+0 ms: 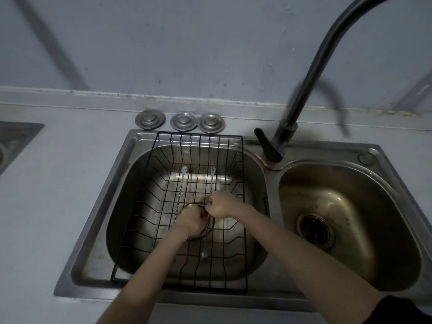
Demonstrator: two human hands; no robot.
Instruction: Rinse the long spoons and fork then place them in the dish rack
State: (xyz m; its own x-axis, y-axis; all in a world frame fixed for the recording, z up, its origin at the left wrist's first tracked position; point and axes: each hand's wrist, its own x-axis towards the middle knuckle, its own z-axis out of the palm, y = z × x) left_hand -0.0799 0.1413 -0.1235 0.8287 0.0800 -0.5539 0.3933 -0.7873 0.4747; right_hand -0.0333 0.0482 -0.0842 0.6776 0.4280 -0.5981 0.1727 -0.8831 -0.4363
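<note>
A black wire dish rack (163, 146) sits in the left sink basin (131, 183). A long spoon (181, 183) with a twisted handle lies in the rack, bowl pointing away from me. Beside it, a long fork (212, 177) points the same way. My right hand (221, 204) pinches the fork's handle end. My left hand (191, 220) is closed at the near end of the long spoon, over a dark round ring (209, 228) in the rack. Another spoon bowl (205, 254) shows low in the rack between my forearms.
The right sink basin (350, 206) has a round drain (314, 231). A dark curved faucet (311, 66) with a lever (266, 146) stands behind the divider. Three metal sink plugs (183, 121) lie on the counter behind the rack. Another sink edge (14, 141) shows at far left.
</note>
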